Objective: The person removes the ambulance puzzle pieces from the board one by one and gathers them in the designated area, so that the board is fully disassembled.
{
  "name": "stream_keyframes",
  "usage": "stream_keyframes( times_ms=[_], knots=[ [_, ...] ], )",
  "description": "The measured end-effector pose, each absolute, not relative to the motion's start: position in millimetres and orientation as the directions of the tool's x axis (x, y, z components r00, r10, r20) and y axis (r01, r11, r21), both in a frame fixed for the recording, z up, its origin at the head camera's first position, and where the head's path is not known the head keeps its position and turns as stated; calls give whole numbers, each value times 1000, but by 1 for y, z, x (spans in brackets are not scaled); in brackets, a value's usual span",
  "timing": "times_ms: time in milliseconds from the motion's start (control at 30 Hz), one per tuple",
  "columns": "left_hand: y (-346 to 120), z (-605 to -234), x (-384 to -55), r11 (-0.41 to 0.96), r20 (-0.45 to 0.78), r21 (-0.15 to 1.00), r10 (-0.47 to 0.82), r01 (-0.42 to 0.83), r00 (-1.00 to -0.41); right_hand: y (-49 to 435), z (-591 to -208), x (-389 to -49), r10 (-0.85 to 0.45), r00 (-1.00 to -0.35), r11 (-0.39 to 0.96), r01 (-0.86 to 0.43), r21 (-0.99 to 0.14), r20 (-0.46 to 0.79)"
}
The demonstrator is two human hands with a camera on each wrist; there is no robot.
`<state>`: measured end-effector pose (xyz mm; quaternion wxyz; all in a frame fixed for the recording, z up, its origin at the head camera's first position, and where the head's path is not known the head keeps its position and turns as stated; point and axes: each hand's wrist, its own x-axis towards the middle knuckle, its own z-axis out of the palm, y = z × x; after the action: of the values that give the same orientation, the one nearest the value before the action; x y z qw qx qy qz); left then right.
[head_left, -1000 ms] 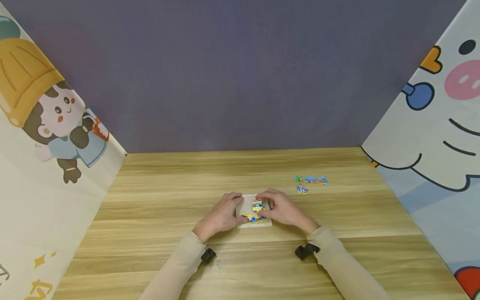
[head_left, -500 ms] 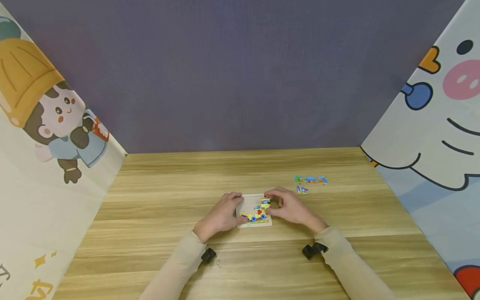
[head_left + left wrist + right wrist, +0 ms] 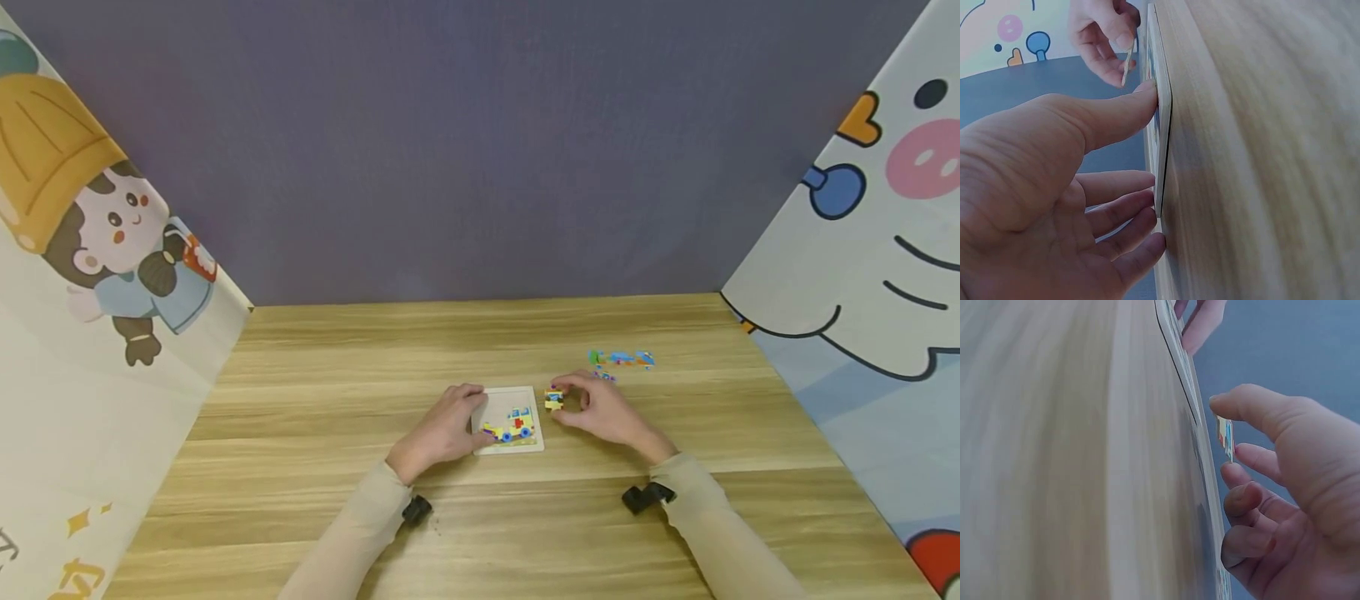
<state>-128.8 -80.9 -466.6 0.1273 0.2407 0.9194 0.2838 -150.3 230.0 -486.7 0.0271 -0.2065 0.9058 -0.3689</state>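
A square wooden jigsaw board (image 3: 495,408) lies on the table, with joined pieces showing a yellow vehicle with blue wheels (image 3: 517,427) along its lower right. My left hand (image 3: 446,425) rests at the board's left side; in the left wrist view the thumb (image 3: 1119,115) lies straight on its face and the fingertips touch its edge. Just right of the board, my right hand (image 3: 600,412) pinches a yellow and blue puzzle piece (image 3: 553,399) between thumb and fingers. The right wrist view shows that piece (image 3: 1225,436) held upright, above the tabletop.
Several loose blue, green and orange puzzle pieces (image 3: 621,358) lie in a row behind the right hand. Another piece (image 3: 605,377) is partly covered by that hand. A dark back wall (image 3: 480,167) and printed side panels (image 3: 847,250) enclose the wooden table (image 3: 337,358).
My right hand has lifted the yellow and blue piece off the board and carried it rightward past the board's edge, uncovering the vehicle picture. My left hand has stayed in place.
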Motion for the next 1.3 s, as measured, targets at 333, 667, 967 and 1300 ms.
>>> stream_keyframes(
  times_ms=[333, 667, 967, 1300],
  knots=[
    [-81, -466, -129, 725, -103, 586, 511, 363, -853, 265, -487, -154, -310, -943, 693, -314, -649, 125],
    [-82, -470, -125, 731, -96, 571, 511, 373, -854, 312, -486, -161, -204, -973, 759, -226, -611, 107],
    [-82, -471, -129, 723, -76, 574, 514, 384, -854, 336, -486, -166, -125, -989, 792, -150, -592, 84],
    [-83, -471, -128, 736, -94, 562, 511, 379, -854, 336, -488, -166, -143, -990, 797, -122, -592, 11]
  ],
)
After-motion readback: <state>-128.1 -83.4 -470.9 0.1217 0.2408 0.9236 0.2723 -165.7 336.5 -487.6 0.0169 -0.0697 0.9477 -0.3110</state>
